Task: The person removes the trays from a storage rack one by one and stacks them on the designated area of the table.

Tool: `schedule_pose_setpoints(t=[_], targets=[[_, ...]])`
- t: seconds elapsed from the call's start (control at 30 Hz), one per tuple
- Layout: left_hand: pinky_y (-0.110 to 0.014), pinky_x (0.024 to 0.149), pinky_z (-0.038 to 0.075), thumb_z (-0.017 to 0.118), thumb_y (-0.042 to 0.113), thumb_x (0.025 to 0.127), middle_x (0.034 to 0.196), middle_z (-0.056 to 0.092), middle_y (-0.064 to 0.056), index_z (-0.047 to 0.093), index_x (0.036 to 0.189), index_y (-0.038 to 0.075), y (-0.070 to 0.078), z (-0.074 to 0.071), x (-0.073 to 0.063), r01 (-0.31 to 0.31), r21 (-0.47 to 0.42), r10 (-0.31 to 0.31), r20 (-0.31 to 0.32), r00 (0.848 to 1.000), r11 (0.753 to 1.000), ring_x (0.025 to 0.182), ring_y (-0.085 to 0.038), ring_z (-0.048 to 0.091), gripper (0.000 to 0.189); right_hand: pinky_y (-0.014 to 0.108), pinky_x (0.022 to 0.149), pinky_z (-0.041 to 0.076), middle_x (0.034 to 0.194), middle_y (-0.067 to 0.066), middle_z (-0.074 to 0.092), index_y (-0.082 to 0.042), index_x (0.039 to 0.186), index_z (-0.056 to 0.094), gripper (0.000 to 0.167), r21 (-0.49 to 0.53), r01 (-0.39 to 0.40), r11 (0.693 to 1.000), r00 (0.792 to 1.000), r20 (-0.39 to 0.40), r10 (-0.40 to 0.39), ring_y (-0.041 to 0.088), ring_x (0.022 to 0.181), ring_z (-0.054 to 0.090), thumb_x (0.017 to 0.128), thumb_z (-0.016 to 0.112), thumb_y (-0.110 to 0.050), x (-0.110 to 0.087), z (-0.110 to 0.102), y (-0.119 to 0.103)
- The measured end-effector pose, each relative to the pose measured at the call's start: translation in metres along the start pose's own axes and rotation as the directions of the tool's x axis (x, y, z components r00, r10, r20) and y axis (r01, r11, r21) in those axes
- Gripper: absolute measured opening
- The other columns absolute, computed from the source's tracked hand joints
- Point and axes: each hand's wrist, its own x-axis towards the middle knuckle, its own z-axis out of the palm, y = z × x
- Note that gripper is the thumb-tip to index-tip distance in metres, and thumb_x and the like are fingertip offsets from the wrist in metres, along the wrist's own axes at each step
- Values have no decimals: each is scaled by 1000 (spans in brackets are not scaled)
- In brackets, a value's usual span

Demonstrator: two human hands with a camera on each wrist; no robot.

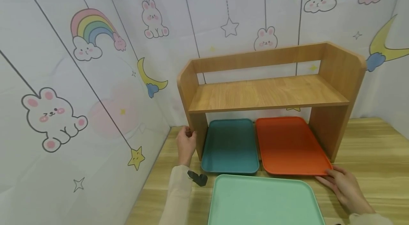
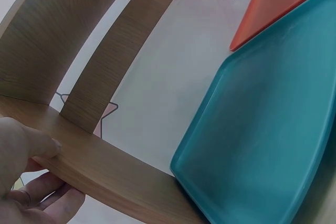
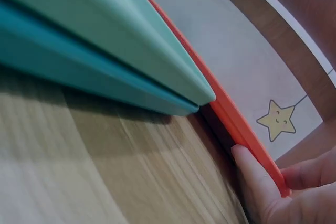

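A wooden desktop shelf (image 1: 268,92) stands against the backdrop. My left hand (image 1: 186,145) grips the edge of its left side panel; the left wrist view shows the thumb on the inner face and the fingers curled around the outside. Below the shelf board lie a teal tray (image 1: 230,143) and, to its right, an orange tray (image 1: 290,147), side by side. At the front right corner of the orange tray, my right hand (image 1: 346,187) pinches the rim between thumb and fingers, as the right wrist view (image 3: 257,171) confirms.
In front of the shelf, a mint green tray (image 1: 265,200) sits on top of another teal tray (image 3: 105,72). The wood-grain table (image 1: 377,154) extends to the right. A white cloth printed with rabbits and rainbows (image 1: 105,122) hangs close on the left and behind.
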Motion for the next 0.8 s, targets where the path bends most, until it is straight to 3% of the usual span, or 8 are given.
schedule_pose_setpoints(t=[0.13, 0.2, 0.33, 0.6, 0.8], targets=[[-43, 72, 54, 67, 8, 86, 90, 68, -19, 62, 91, -1, 0, 0, 0, 0, -2, 0, 5, 1000, 1000, 82, -31, 64, 11, 36, 86, 54, 92, -7, 59, 3, 128, 30, 38, 89, 23, 996, 1000, -7, -22, 9, 87, 67, 94, 48, 4, -1, 0, 3], [-43, 72, 54, 67, 7, 86, 90, 68, -19, 62, 90, -1, 0, 0, 0, 0, -1, 0, 4, 1000, 1000, 82, -30, 64, 11, 36, 83, 55, 90, -6, 62, -3, 110, 44, 20, 147, 43, 988, 999, -3, -43, 11, 86, 67, 93, 49, 6, -3, 0, 6], [-43, 72, 54, 67, 8, 86, 90, 68, -19, 62, 90, -1, 3, -1, -1, 7, 1, -7, 5, 1000, 1000, 82, -31, 64, 11, 36, 80, 57, 90, -5, 64, -13, 94, 57, 24, 210, 79, 974, 997, -19, -76, 11, 85, 67, 92, 48, 9, -7, 1, 8], [-44, 73, 54, 67, 8, 86, 92, 68, -19, 62, 91, -1, 4, -1, -1, 13, -6, -13, 12, 1000, 1000, 83, -31, 64, 12, 35, 77, 57, 90, -5, 66, -15, 93, 61, 28, 253, 108, 961, 994, -25, -106, 12, 85, 68, 93, 46, 9, -16, 1, 10], [-44, 72, 54, 67, 8, 86, 91, 68, -20, 62, 91, -2, 1, -1, 0, 8, -13, -8, 9, 1000, 1000, 82, -31, 64, 12, 35, 80, 57, 92, -7, 64, -10, 106, 49, 19, 247, 119, 962, 993, -26, -116, 11, 87, 67, 95, 48, 5, -19, 2, 7]])
